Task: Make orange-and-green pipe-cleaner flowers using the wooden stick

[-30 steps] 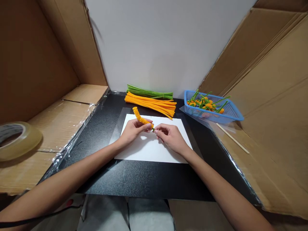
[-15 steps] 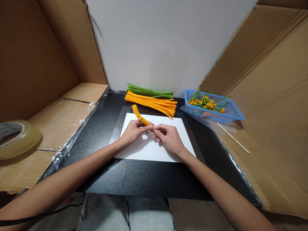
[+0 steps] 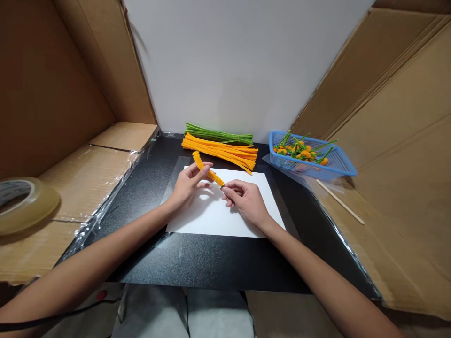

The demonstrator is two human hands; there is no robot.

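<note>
A coiled yellow-orange pipe cleaner (image 3: 198, 161) slants above the white sheet (image 3: 218, 218), its free end up and to the left. My left hand (image 3: 190, 182) is closed around its middle, thumb pressed along the coil. Pinched between the thumb and fingers of my right hand (image 3: 244, 199) is the lower right end of the same coil. Behind the sheet lie a bundle of straight orange pipe cleaners (image 3: 220, 151) and a bundle of green pipe cleaners (image 3: 218, 133).
At the back right stands a blue plastic basket (image 3: 343, 165) holding several orange-and-green pipe cleaner pieces (image 3: 305, 152). A thin wooden stick (image 3: 340, 202) lies on the cardboard at right. On the left cardboard rests a roll of clear tape (image 3: 42, 204). Cardboard walls flank the black tabletop (image 3: 197, 263).
My left hand has moved up and left along the coil, away from the right fingertips. More of the coil's lower part shows. My right hand has stayed nearly in place.
</note>
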